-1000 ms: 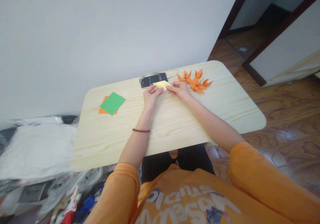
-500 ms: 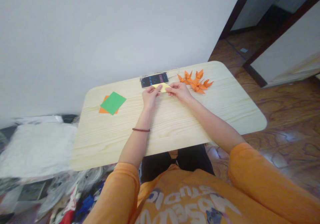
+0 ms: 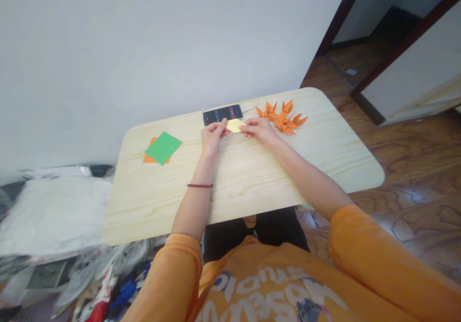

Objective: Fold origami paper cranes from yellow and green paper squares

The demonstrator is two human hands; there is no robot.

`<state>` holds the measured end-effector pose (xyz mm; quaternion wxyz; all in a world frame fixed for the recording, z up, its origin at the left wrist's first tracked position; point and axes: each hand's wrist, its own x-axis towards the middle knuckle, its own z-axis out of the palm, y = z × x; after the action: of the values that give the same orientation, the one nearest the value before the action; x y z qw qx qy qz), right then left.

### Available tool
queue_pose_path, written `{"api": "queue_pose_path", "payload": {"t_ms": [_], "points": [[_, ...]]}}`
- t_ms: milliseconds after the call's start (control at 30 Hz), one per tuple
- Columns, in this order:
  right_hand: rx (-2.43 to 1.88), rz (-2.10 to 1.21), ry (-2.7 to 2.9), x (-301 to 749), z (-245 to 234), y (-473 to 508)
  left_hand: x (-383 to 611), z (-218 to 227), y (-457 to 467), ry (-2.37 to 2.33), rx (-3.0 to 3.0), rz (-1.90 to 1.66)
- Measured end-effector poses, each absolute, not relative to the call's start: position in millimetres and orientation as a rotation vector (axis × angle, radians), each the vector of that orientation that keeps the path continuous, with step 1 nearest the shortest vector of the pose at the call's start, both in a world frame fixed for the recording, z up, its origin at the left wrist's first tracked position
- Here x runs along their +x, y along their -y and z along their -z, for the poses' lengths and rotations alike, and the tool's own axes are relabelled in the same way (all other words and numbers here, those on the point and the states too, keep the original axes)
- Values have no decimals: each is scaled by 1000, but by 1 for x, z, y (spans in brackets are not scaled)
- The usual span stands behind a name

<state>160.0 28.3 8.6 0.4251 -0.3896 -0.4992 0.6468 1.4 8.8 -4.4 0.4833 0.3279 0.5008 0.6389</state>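
A small folded piece of yellow paper [image 3: 235,125] is stretched between my two hands, just in front of the phone [image 3: 223,114]. My left hand [image 3: 212,136] pinches its left end between thumb and fingers. The right end is pinched by my right hand [image 3: 260,131]. Several folded orange paper cranes [image 3: 285,118] lie bunched together just beyond my right hand. Off to the left, a green paper square [image 3: 163,148] rests turned on top of orange paper [image 3: 149,158].
The pale wooden table [image 3: 252,178] stands against a white wall [image 3: 162,48]. A cable [image 3: 249,109] runs by the phone. Left of the table is a pile of white bags [image 3: 54,211] and other goods. Brown wooden floor [image 3: 406,168] lies to the right.
My left hand has shifted slightly left towards the yellow paper's end, so more of the paper shows. The right hand has hardly moved.
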Motion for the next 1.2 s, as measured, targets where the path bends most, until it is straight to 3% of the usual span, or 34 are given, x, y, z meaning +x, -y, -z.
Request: {"api": "queue_pose_path", "payload": {"t_ms": [400,967,1200], "points": [[-1015,-1616,1112,158,0,-32,5,5,-6,-1212,837,-1559],[-1070,-1565,1374,162,-3,-35,-9,14,-8,-1316,1209,-1176],[-1043,-1574,1382,161,-2,-37,-27,16,-11,-1321,1120,-1219]]}}
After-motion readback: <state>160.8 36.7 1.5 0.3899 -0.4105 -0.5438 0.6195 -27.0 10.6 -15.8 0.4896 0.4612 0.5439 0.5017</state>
